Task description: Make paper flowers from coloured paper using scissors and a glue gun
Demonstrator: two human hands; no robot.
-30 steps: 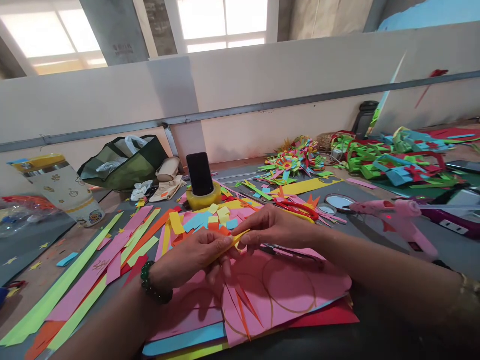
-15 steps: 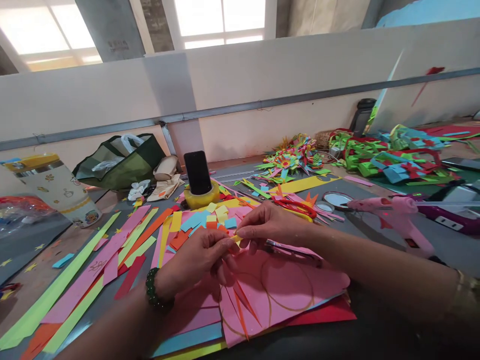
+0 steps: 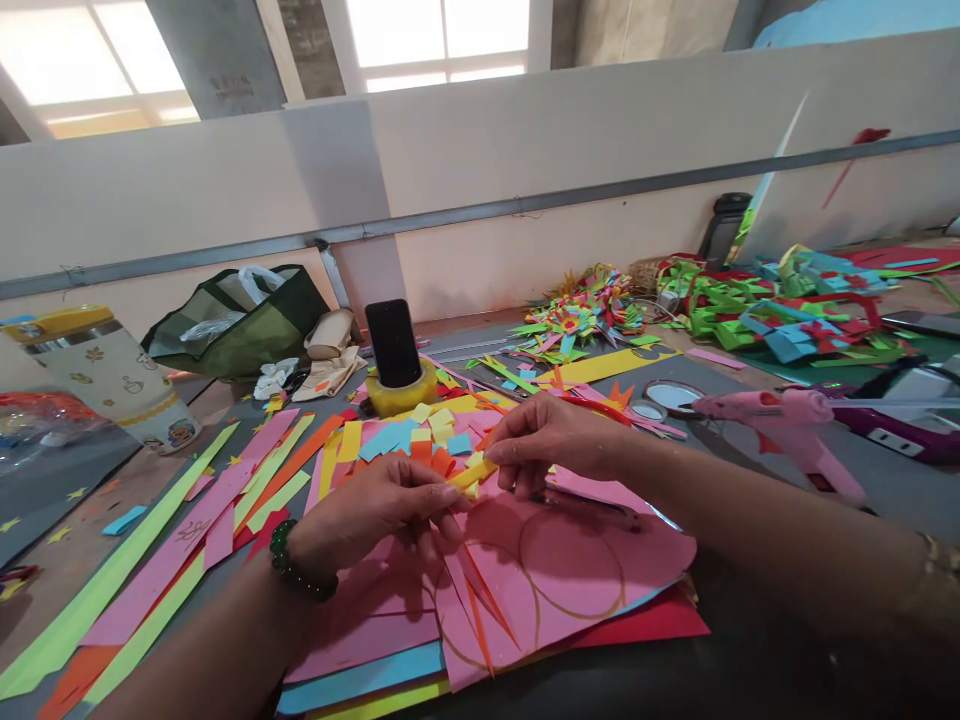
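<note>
A small strip of yellow paper (image 3: 472,473) stretches between my two hands above the work sheets. My left hand (image 3: 390,500) pinches its left end, and my right hand (image 3: 536,440) pinches the right end with thumb and fingertips. Beneath them lies a pink sheet (image 3: 577,570) with round outlines drawn on it, stacked on blue, red and yellow paper. Thin orange pointed slivers (image 3: 480,605) rest on the pink sheet. Scissors (image 3: 592,507) lie partly hidden under my right hand. Cut paper squares (image 3: 390,440) in blue, yellow and orange are scattered just behind my left hand.
A phone (image 3: 394,342) leans upright in a yellow tape roll (image 3: 405,393). To the right lies a pink glue gun (image 3: 787,425). Long paper strips (image 3: 187,540) cover the left side, near a tumbler (image 3: 112,380) and green bag (image 3: 232,320). Paper flowers (image 3: 585,310) sit at the back.
My hands have moved slightly apart, so more of the yellow paper strip shows between them. The left hand has shifted a little to the left.
</note>
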